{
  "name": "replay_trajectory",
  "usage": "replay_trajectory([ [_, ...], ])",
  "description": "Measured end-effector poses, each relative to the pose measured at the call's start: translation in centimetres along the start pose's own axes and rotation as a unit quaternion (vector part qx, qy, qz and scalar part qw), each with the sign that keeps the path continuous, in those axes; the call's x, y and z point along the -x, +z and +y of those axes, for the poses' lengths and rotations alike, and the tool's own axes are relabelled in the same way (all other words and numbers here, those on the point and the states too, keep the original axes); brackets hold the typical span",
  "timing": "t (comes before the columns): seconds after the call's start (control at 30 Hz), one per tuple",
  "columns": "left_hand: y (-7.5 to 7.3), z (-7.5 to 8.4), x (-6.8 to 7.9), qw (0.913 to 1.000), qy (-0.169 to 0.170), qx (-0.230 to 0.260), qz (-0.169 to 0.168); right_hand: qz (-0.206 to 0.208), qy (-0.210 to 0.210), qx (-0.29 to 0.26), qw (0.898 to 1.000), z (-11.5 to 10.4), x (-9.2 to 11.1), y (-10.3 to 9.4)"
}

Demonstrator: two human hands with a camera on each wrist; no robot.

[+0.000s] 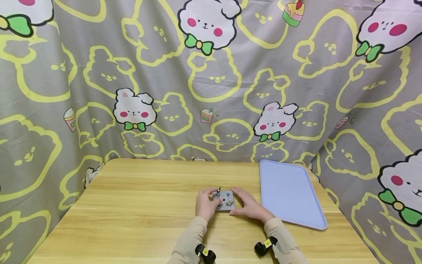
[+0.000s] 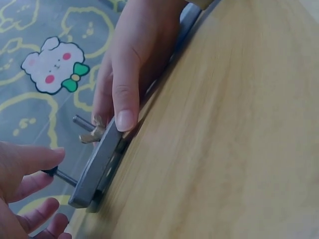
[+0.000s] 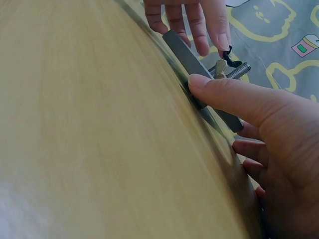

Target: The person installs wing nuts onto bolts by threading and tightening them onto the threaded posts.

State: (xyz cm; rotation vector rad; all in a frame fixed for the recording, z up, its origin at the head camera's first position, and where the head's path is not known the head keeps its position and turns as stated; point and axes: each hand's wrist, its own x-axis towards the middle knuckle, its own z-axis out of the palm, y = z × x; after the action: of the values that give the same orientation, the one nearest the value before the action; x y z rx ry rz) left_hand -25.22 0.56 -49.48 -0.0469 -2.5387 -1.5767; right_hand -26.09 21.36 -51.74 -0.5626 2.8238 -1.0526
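A small grey metal plate (image 1: 225, 208) lies on the wooden table, with studs rising from its top. On one threaded bolt (image 3: 239, 70) sits a brass-coloured wing nut (image 2: 92, 133). A thinner rod (image 2: 66, 177) carries a small black knob (image 3: 231, 57), which looks winged in the right wrist view. My left hand (image 1: 206, 205) has thumb and a finger at that black knob, apparently pinching it, while its other fingers hang beside the plate. My right hand (image 1: 248, 206) holds the plate's right side, thumb on the near edge and fingers toward the far edge.
A pale blue tray (image 1: 290, 190) lies on the table to the right of my right hand. The wooden table (image 1: 132, 205) extends to the left and toward me. Behind it hangs a patterned grey curtain (image 1: 184, 84).
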Motion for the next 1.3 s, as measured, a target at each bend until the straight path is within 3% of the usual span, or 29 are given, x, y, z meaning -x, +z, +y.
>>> replay_trajectory([
  [0.53, 0.5, -0.9, -1.9, 0.9994, 0.03, -0.012, 0.011, -0.006, -0.002, 0.008, 1.0, 0.2, 0.1, 0.1],
  [0.77, 0.2, -1.7, -3.3, 0.9969, 0.063, 0.003, -0.047, -0.003, -0.01, 0.001, 1.0, 0.2, 0.0, 0.1],
  [0.9, -0.1, -2.1, -3.7, 0.9936, 0.057, 0.016, -0.096, -0.002, -0.011, 0.002, 1.0, 0.2, 0.0, 0.2],
  [1.03, -0.4, -2.2, -3.8, 0.9913, 0.048, 0.03, -0.119, -0.003, -0.009, 0.003, 1.0, 0.1, 0.1, 0.3],
  [1.17, -0.6, -2.2, -3.3, 0.9923, 0.025, 0.057, -0.107, -0.004, -0.006, 0.001, 1.0, 0.2, 0.1, 0.3],
  [1.3, -0.7, -1.8, -2.2, 0.9946, 0.004, 0.086, -0.059, -0.001, -0.004, 0.002, 1.0, 0.3, 0.1, 0.2],
])
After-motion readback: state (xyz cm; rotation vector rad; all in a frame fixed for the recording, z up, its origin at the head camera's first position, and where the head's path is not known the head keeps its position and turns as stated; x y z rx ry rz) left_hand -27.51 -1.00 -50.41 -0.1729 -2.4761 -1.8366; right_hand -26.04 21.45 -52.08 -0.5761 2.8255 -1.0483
